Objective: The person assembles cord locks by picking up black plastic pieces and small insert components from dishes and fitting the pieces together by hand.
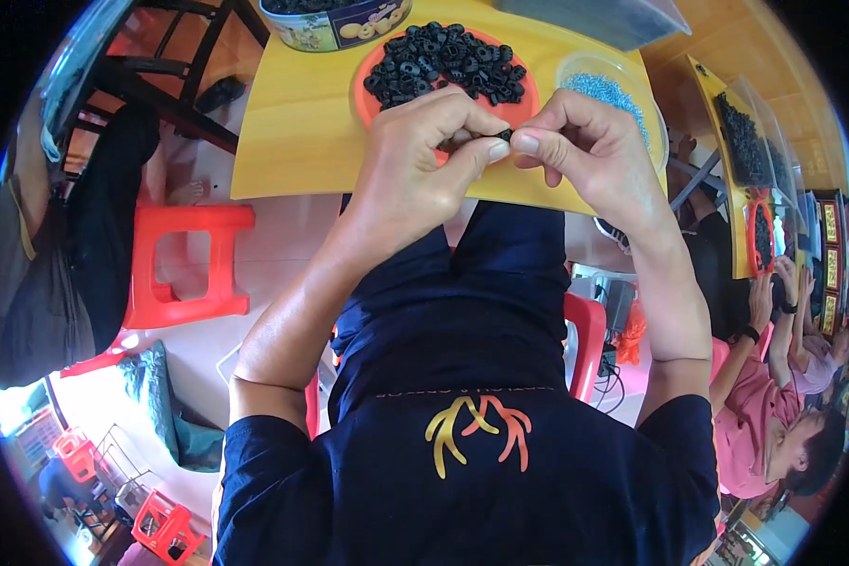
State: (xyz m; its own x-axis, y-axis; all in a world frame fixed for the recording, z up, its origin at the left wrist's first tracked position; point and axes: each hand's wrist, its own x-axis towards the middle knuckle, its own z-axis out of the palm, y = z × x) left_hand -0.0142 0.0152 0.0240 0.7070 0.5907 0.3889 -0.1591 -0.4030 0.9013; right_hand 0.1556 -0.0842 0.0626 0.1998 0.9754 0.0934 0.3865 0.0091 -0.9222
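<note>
Above the near edge of the yellow table (292,156), my two hands meet at the fingertips. My left hand (429,151) pinches a small black piece (505,135) between thumb and fingers. From the other side, my right hand (590,156) has thumb and forefinger closed against it. Whatever those fingertips hold is too small to make out. Just beyond my left hand lies an orange-red round plate (530,99) heaped with small black plastic parts (443,61). Beside my right hand sits a clear round tub (660,151) with many tiny blue-silver pieces (608,94).
A printed oval tin (335,33) with dark contents and a grey bin (604,19) stand at the table's far side. Red plastic stools (193,259) are on the left. People (764,415) sit at another yellow table on the right, with black parts in trays (745,141).
</note>
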